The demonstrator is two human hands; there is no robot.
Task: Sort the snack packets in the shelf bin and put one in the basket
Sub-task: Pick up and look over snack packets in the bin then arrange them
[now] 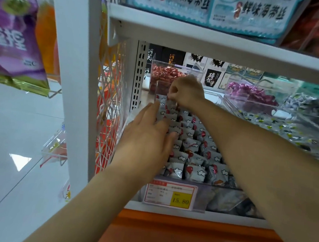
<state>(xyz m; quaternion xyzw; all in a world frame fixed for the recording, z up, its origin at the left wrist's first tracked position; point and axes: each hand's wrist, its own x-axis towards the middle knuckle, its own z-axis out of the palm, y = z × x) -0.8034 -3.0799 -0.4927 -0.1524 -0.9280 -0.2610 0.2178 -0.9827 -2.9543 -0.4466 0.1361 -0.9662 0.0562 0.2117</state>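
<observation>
White packets (191, 140) half-hidden under left hand (146, 139)

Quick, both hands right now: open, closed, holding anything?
Left hand: open, fingers flat on the snack packets.
Right hand: pinching one back-row packet.

Snack packets (189, 142) fill the shelf bin (223, 200), price tag (170, 195) in front.

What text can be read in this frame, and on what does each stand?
"鲜味海带丝": on the teal packs on the top shelf, twice.
"15.80": on the yellow patch of the price tag; its fine print is blurred.
"碎银子": on a box at the back.
The purple bag and the snack packets: not legible.
</observation>
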